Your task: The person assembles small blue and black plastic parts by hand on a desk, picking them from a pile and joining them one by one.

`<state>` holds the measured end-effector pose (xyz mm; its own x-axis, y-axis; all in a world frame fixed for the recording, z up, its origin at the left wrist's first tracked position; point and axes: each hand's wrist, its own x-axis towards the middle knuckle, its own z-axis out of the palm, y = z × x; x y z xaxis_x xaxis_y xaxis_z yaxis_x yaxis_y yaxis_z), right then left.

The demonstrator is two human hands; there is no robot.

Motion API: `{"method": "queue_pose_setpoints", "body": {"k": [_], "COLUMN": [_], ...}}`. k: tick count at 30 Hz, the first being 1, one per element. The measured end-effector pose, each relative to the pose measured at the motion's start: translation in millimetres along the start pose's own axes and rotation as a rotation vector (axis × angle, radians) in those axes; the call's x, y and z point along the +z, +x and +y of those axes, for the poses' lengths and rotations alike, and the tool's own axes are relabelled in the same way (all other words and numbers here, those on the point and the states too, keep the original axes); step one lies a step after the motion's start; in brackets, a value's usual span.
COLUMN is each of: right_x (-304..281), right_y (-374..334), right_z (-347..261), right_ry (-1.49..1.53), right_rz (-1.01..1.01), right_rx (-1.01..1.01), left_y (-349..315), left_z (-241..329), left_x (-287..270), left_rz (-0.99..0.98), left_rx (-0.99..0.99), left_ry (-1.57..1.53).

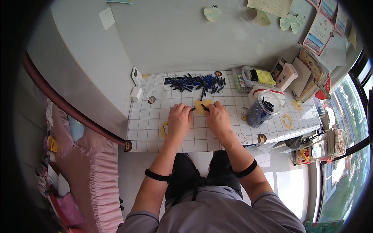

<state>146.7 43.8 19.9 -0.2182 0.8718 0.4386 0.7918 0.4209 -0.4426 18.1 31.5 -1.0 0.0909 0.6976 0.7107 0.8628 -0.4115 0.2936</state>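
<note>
My left hand (180, 120) is closed, pinching a short black stick-like piece (192, 109) between thumb and fingertips. Opposite it, my right hand (218, 119) grips another small dark stick-like piece (205, 108), which slants toward the left. The two pieces are apart, over a yellow patch (200, 104) on the white grid-patterned tablecloth (147, 116). Beyond my hands lies a loose pile of short dark blue and black sticks (196, 82), too small to name by kind. To the right stands a clear round jar (256, 116) with more such pieces inside.
Behind the jar are a white box with red trim (266, 94), a clear bin (241, 79) and a yellow cloth (265, 77). Books (307, 72) and a pink box (286, 76) line the right edge. A wall bounds the back; a pink-covered bed (101, 182) is at left.
</note>
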Motion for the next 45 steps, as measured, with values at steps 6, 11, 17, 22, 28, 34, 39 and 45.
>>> {"method": "queue_pose_setpoints", "body": {"k": [6, 11, 17, 22, 28, 34, 39, 45], "right_x": [-3.6, -6.1, -3.9, -1.9, -12.9, -17.9, -19.2, -2.7], "right_y": [-1.6, 3.9, 9.0, 14.6, 16.8, 17.1, 27.6, 40.5], "right_z": [-11.1, -9.1, 1.0, 10.6, 13.5, 17.1, 6.9, 7.8], "right_ry": [0.053, 0.141, 0.068, 0.033, -0.072, -0.157, -0.05, -0.107], "right_rz": [-0.042, -0.144, -0.076, -0.097, -0.107, -0.205, -0.168, -0.099], "right_rx": [-0.002, 0.094, -0.224, -0.314, -0.356, -0.139, -0.039, -0.073], "left_y": [1.9, 2.3, 4.1, 4.6, 1.9, 2.2, 1.6, 2.4], "left_z": [9.5, 11.4, 16.4, 17.4, 13.7, 15.5, 18.2, 21.3], "left_x": [2.0, -0.1, -5.9, -5.2, 0.3, 3.3, 3.7, 5.6], "left_rz": [-0.018, -0.055, -0.199, -0.245, -0.146, -0.07, -0.071, -0.059], "left_rx": [-0.028, -0.008, -0.024, -0.063, -0.039, -0.084, -0.109, -0.114], "left_ry": [0.004, -0.047, -0.043, -0.066, -0.116, -0.076, -0.056, -0.082]}}
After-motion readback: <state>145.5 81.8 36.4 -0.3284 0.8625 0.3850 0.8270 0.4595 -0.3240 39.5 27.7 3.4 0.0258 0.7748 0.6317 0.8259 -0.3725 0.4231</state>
